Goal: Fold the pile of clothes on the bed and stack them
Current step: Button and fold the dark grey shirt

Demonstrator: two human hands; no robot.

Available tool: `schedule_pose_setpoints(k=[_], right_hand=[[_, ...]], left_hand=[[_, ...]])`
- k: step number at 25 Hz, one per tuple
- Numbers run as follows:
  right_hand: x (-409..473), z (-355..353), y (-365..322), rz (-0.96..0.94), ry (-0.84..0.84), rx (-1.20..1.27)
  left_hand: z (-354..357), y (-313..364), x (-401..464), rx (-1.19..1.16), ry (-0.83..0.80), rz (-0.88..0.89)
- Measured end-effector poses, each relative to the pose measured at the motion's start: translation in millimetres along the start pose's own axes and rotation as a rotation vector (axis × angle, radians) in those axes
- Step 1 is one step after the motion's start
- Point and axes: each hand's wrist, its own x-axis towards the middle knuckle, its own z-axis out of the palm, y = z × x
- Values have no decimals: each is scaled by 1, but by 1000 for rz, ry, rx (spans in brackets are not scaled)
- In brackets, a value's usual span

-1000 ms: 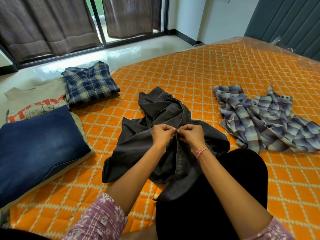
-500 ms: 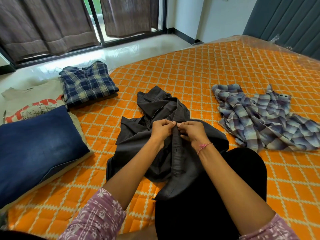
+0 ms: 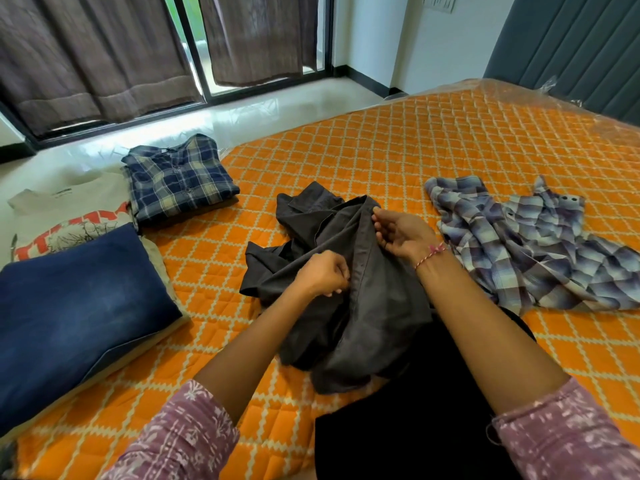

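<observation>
Left grip (image 3: pixel 323 276) pinches dark shirt (image 3: pixel 374 306) placket; right grip (image 3: pixel 403 233) grasps same edge farther up.

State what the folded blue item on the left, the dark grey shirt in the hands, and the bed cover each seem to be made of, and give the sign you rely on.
Folded blue item: probably denim, matte with faded patches and a stitched seam.
Dark grey shirt: likely thin woven cotton or a blend, matte, creasing softly, with a buttoned placket.
Bed cover: quilted fabric, orange with stitched cream diamonds; its far edge shows glossy clear plastic.
</observation>
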Motion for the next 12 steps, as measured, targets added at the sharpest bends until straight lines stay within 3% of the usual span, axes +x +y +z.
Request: schedule_pose_setpoints(k=[2,5,9,12], right_hand=[[9,-1,-9,-26,39,-66],[16,-5,2,-69,117,-184],[-5,-7,40,-530,485,-864],[-34,5,68,-539,478,-1187]], left_hand=[[8,-6,1,183,51,-40],[19,-6,0,167,208,29],[34,2,-1,94,178,100],[43,3,-3,149,239,63]])
